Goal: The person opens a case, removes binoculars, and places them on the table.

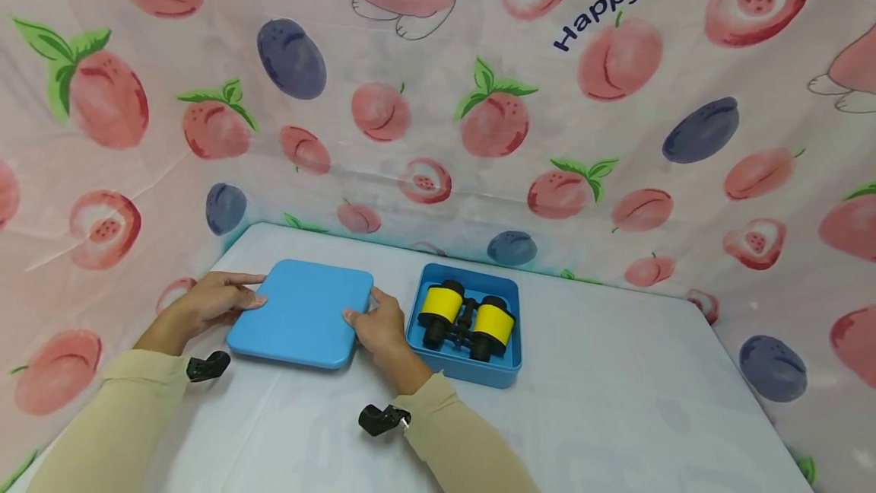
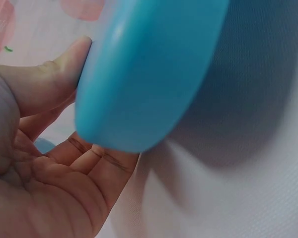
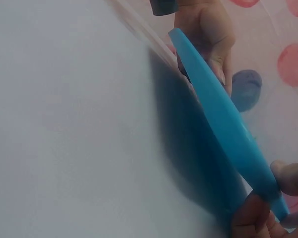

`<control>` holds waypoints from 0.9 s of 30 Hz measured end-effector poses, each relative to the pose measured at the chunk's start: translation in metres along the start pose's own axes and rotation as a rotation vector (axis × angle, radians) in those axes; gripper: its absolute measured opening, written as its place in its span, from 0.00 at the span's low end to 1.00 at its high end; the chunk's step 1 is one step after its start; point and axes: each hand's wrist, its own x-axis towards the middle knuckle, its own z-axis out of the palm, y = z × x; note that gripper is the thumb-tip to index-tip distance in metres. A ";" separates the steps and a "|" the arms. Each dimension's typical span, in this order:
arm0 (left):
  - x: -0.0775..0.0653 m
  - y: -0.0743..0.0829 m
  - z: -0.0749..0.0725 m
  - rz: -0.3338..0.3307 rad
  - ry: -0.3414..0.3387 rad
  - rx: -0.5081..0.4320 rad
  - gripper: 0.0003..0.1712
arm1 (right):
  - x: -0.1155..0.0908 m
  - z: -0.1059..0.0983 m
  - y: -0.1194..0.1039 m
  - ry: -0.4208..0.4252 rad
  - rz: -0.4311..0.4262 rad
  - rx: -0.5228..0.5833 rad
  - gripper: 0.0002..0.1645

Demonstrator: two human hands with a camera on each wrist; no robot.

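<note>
The 2 hands pinch a blue lid over a white table backed by fruit-printed cloth.

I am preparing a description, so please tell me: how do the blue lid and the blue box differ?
The lid is held above the table by the left hand and right hand; the box stands on the table. The lid shows a closed top, while the box is open upward and contains binoculars. The lid looks shallower than the box. Both are blue, with rounded corners.
</note>
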 end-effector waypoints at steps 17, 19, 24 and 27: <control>-0.006 -0.001 0.000 -0.028 0.021 0.100 0.42 | 0.000 0.003 -0.004 0.002 0.012 -0.119 0.44; -0.006 -0.002 -0.001 -0.026 0.021 0.112 0.42 | -0.001 0.003 -0.004 -0.001 0.016 -0.123 0.44; -0.005 0.002 0.000 -0.023 0.033 0.150 0.42 | -0.001 0.002 -0.006 0.002 0.021 -0.139 0.44; -0.005 0.005 0.001 -0.021 0.040 0.154 0.43 | 0.000 0.001 -0.006 -0.001 0.019 -0.140 0.44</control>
